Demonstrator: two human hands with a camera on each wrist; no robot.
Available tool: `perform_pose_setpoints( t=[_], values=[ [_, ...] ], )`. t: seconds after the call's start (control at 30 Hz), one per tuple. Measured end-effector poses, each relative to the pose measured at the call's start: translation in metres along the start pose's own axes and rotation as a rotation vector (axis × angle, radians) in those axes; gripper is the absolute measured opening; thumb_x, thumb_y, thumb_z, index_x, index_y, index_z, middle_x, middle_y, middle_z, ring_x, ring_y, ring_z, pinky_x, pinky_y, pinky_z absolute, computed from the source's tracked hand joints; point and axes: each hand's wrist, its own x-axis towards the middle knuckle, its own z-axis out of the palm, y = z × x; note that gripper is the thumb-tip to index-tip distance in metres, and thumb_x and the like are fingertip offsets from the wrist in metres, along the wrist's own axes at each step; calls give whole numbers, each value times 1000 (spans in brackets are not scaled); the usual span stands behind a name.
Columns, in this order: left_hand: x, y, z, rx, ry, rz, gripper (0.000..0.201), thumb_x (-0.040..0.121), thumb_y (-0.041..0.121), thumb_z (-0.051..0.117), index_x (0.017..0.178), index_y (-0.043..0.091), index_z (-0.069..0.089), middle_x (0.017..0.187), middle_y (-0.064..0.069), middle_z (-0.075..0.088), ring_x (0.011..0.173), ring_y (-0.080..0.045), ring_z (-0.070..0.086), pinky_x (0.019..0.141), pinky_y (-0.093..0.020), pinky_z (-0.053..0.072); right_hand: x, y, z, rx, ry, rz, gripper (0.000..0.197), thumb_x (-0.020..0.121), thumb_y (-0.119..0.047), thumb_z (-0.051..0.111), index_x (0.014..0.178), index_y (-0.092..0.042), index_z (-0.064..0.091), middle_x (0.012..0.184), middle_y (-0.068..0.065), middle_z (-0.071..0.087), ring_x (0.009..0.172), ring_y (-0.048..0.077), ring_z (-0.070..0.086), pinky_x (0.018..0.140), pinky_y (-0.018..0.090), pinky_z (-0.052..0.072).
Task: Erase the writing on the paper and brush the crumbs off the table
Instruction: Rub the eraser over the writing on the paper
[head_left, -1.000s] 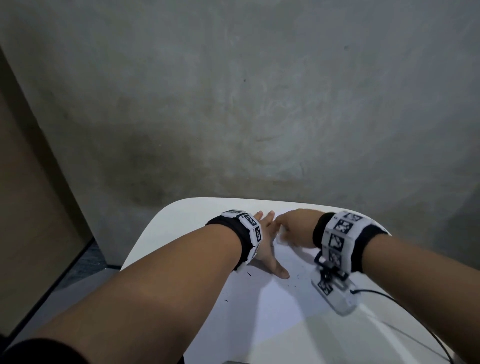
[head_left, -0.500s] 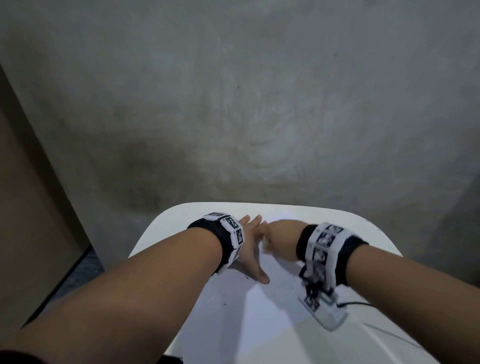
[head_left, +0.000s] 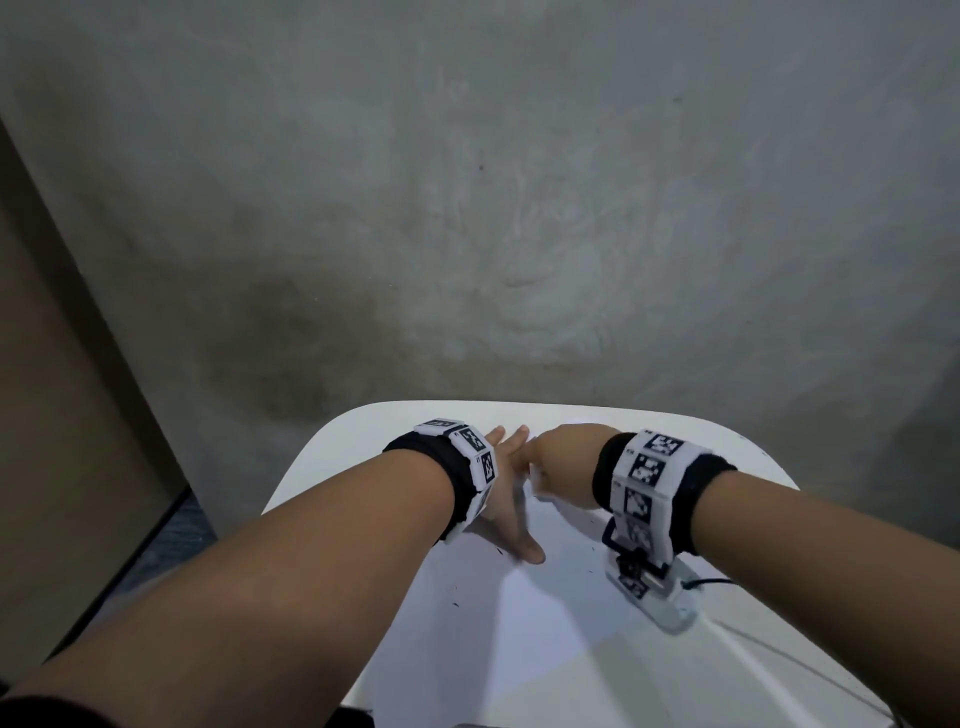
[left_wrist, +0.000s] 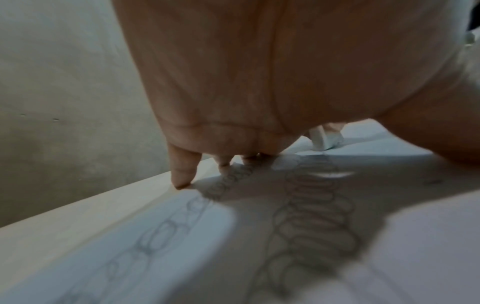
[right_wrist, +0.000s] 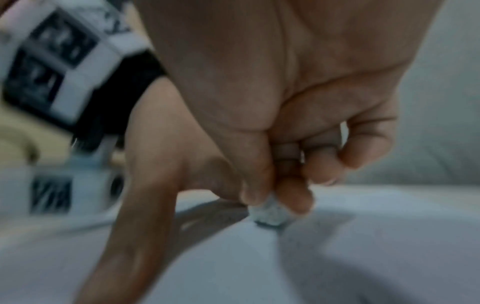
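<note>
A white sheet of paper (head_left: 540, 613) lies on the white table (head_left: 332, 441). The left wrist view shows pencil loops (left_wrist: 314, 216) drawn in rows across the paper (left_wrist: 166, 232). My left hand (head_left: 514, 493) rests flat on the sheet, fingers straight and tips pressing down near its far edge (left_wrist: 182, 176). My right hand (head_left: 558, 462) is close beside those fingers and pinches a small white eraser (right_wrist: 271, 214) whose end touches the paper (right_wrist: 363, 246). The eraser (left_wrist: 326, 137) also shows beyond the left palm. Dark crumbs (head_left: 498, 552) dot the sheet near the left thumb.
A grey concrete wall (head_left: 519, 234) stands right behind the table's rounded far edge. On the left is a brown panel (head_left: 57, 415). A black cable (head_left: 711, 582) trails from the right wrist camera across the table's right side.
Both hands sit a little further left in the picture than a second ago. The right hand keeps the eraser next to the left fingers, and the left hand stays flat on the paper.
</note>
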Motion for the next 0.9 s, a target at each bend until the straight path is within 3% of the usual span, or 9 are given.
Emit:
perform_pose_setpoints(
  t=[0.13,0.23,0.37,0.5,0.57,0.63,0.73,0.83,0.9],
  values=[
    [-1,0,-1,11,2,16,144,51,86,62,153,25,-20,162,1,-22,150,-27,-16,120,-56,7,5,14,-5,-12,36,113,20,91,-21,52,109,-15,60,113,2,65,101,23,62,85,33,49],
    [-2,1,0,32,10,-4,135,54,86,62,154,35,-12,161,8,-22,150,-23,-17,120,-56,9,3,-5,-2,-4,17,16,28,91,-21,54,118,-17,60,116,4,65,108,26,61,86,33,47],
    [3,-2,1,13,13,16,148,44,89,58,153,26,-20,162,1,-22,149,-26,-17,119,-57,7,2,10,-10,29,2,113,27,92,-19,49,115,-13,60,117,5,65,107,26,62,89,34,49],
    [2,0,3,35,1,-4,139,48,89,60,151,40,-19,161,6,-24,149,-22,-18,119,-58,8,-2,-9,-6,-15,-43,13,34,94,-22,51,127,-15,56,124,3,62,115,24,58,90,33,44],
    [2,-2,3,18,7,4,142,49,88,62,150,34,-22,162,4,-23,150,-24,-17,119,-57,9,-1,2,-6,58,-20,42,32,93,-23,49,123,-16,58,121,3,63,110,24,60,90,32,46],
    [4,-3,2,25,11,19,146,48,89,60,152,27,-21,162,1,-21,150,-27,-16,119,-56,8,-3,14,-10,28,27,116,26,92,-20,46,113,-15,61,112,3,65,100,24,61,80,30,46],
    [0,1,3,-7,36,18,142,50,85,66,151,34,-21,163,1,-18,150,-26,-13,120,-56,9,-9,0,-5,-55,-14,33,27,93,-19,48,116,-15,60,108,2,65,97,23,60,75,29,39],
    [-3,0,-1,0,3,17,139,59,82,67,153,28,-20,162,4,-22,149,-24,-17,121,-54,5,-11,9,-8,3,-70,56,27,92,-16,47,115,-11,61,110,5,65,86,21,51,78,30,43],
    [-4,0,-3,1,-6,9,139,60,82,66,153,25,-19,162,4,-23,149,-24,-18,121,-54,4,-10,20,-11,-21,-30,124,24,92,-15,46,111,-12,61,108,3,64,90,24,57,83,34,48]
  ],
)
